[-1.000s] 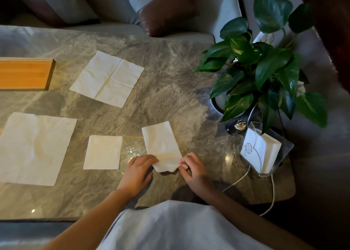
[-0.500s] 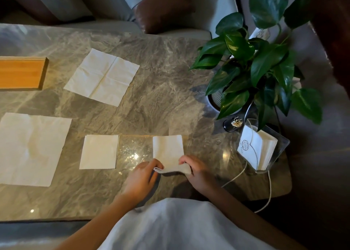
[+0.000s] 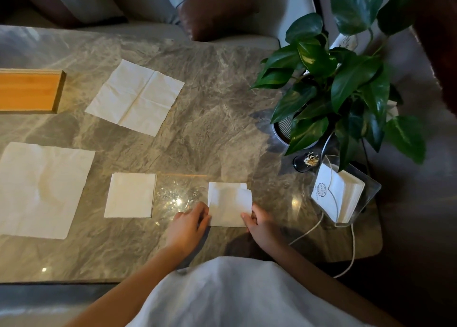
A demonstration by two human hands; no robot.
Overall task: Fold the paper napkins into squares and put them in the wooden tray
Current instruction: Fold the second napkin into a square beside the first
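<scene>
A white paper napkin (image 3: 228, 203), folded over to a rough square with uneven top edges, lies on the marble table near me. My left hand (image 3: 189, 224) pinches its lower left corner and my right hand (image 3: 259, 224) pinches its lower right corner. A folded square napkin (image 3: 130, 195) lies to the left of it. Two unfolded napkins lie flat: a large one (image 3: 40, 189) at the left edge and another (image 3: 135, 97) farther back. The wooden tray (image 3: 29, 91) sits at the far left, partly out of view.
A potted green plant (image 3: 338, 84) stands at the table's right side. In front of it are a clear holder with a napkin stack (image 3: 338, 195), a small dark jar of toothpicks (image 3: 308, 162) and a white cable (image 3: 348, 247). Cushioned seats line the far edge.
The long half-folded napkin has been folded over away from me into a rough square. Both hands stayed at its near edge, now pinching the lower corners.
</scene>
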